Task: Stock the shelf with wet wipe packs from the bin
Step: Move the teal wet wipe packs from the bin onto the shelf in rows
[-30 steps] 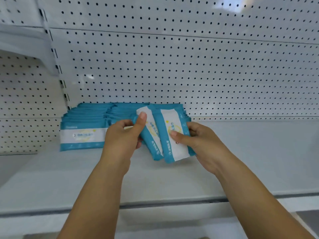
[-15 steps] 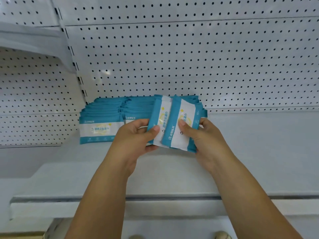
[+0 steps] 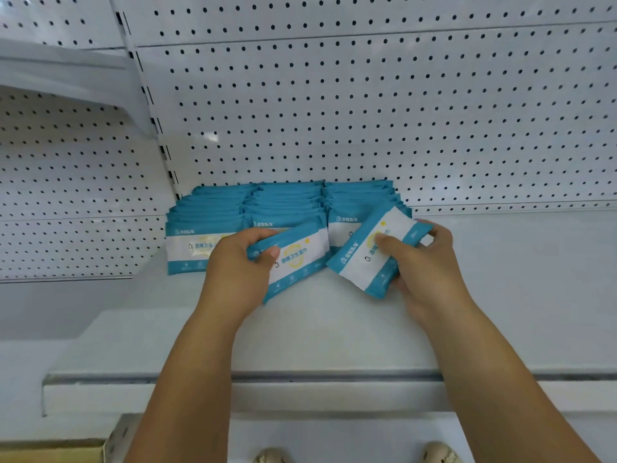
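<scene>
A cardboard corner (image 3: 50,452) showed at the lower left; whether it belonged to the bin could not be told. On the shelf (image 3: 334,329), three rows of blue-and-white wipe packs stood on edge against the perforated back panel (image 3: 367,111), and the left row (image 3: 190,248) showed its front pack level, with the print upright. The left hand (image 3: 237,269) held the first pack (image 3: 297,259) just in front of the middle row (image 3: 287,202). Its fingers (image 3: 267,253) were curled round the pack's left end, with the thumb pressed on the printed face. This pack sat tilted, and contact with the shelf could not be confirmed. The second pack (image 3: 370,252) was tilted more steeply in front of the right row (image 3: 360,195). The right hand (image 3: 424,265) pinched it between a thumb on the face and fingers wrapped round its right end. The step in hand appeared to be seating each pack at the front of its row. To do this well, each pack should be turned until its long edge lies level, print outward and upright as on the left row. It should then be pushed back until it touches the pack behind. Release should wait until the pack stands unaided, since a soft pack left leaning would probably slump forward. The front faces should finish flush across all three rows.
</scene>
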Tool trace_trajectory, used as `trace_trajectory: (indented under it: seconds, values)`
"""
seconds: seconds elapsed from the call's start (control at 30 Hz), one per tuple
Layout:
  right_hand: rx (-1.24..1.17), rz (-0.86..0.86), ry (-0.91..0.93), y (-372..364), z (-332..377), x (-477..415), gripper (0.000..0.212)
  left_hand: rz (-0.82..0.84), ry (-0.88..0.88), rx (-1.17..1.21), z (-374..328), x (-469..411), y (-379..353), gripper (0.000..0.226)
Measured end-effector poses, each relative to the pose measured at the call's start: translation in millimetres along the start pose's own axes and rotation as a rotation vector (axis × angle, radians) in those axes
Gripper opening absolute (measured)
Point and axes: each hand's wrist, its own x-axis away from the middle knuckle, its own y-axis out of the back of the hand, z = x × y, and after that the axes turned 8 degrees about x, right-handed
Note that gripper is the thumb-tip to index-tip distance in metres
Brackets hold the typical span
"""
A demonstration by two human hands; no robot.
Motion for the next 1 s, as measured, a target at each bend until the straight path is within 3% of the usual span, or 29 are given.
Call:
trace_trajectory:
  seconds: [0.07, 0.23, 0.43, 0.53, 0.63, 0.73, 0.93, 1.0]
  values:
    - [0.092, -0.006, 0.056, 2, -2, -1, 0.061, 0.009, -0.028, -0.080, 0, -4, 0, 0.020]
    - [0.257, 0.024, 0.105, 10, 0, -11, 0.040, 0.012, -0.143, -0.208, 2, -18, 4, 0.023]
    - [0.307, -0.023, 0.108, 15, -1, -21, 0.064, -0.052, -0.223, -0.375, 8, -38, 3, 0.028]
    - [0.315, -0.029, 0.103, 19, 3, -24, 0.045, -0.073, -0.390, -0.536, 13, -45, 1, 0.022]
    - [0.338, 0.033, 0.103, 24, 8, -25, 0.031, -0.108, -0.436, -0.612, 18, -50, 0, 0.020]
    - [0.424, 0.073, 0.165, 33, 13, -24, 0.033, -0.133, -0.444, -0.628, 21, -49, -1, 0.031]
    - [0.715, 0.257, 0.243, 53, 15, -23, 0.057, 0.006, -0.397, -0.717, 26, -40, -3, 0.070]
    - [0.724, 0.219, 0.271, 53, 13, -26, 0.050, -0.017, -0.383, -0.736, 29, -41, -5, 0.073]
